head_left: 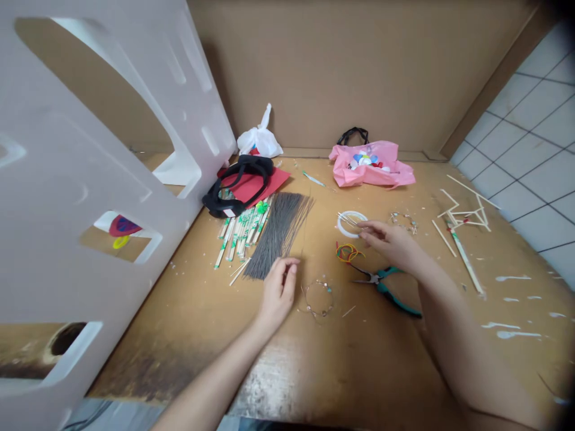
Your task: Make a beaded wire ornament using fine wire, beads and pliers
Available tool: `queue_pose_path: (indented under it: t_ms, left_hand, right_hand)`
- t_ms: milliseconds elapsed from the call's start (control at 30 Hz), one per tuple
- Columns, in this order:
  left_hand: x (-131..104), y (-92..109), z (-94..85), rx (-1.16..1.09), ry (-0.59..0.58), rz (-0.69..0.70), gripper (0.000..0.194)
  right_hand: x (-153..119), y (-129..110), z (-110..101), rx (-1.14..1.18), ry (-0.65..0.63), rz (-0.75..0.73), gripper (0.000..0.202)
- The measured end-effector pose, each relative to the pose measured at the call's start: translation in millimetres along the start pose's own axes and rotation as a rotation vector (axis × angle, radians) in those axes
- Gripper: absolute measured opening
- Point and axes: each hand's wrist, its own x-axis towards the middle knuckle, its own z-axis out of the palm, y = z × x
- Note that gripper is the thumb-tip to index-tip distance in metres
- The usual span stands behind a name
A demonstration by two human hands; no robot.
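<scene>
My left hand [279,286] rests at the lower right end of a bundle of thin grey wires [278,233], its fingers curled towards the thumb. A faint thin line rises near its fingertips; whether the hand holds it is unclear. My right hand [389,239] is over a white ring-shaped coil [340,225], fingertips closed on several thin silvery wires [347,219]. A beaded wire bracelet [331,299] lies right of my left hand, and another beaded bracelet [414,224] lies beyond my right wrist. Pliers with teal handles [387,288] lie under my right forearm, beside coloured cords [345,253].
Green-and-white wrapped chopsticks [236,239], a black head strap [220,206] and red paper [283,177] lie left. Behind are a white tied bag [260,140] and a pink bag [399,173] with colourful pieces. A stick frame [467,214] lies right. A white plastic panel [135,108] stands left.
</scene>
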Motion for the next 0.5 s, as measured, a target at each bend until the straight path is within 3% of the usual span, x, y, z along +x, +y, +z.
queue_pose_path:
  t_ms: [167, 367, 500]
  left_hand:
    - [-5.3, -7.0, 12.0, -0.064, -0.051, -0.053, 0.021]
    - [-3.5, -14.5, 1.7, 0.035, 0.057, -0.004, 0.021]
    - [-3.8, -21.0, -2.5, 0.092, 0.026, -0.005, 0.023]
  right_hand:
    - [1.7, 15.9, -10.9, -0.044, 0.083, 0.029, 0.036]
    - [5.4, 20.4, -17.5, -0.166, 0.127, 0.059, 0.032]
    - [16.6, 16.5, -18.9, -0.407, 0.062, 0.085, 0.029]
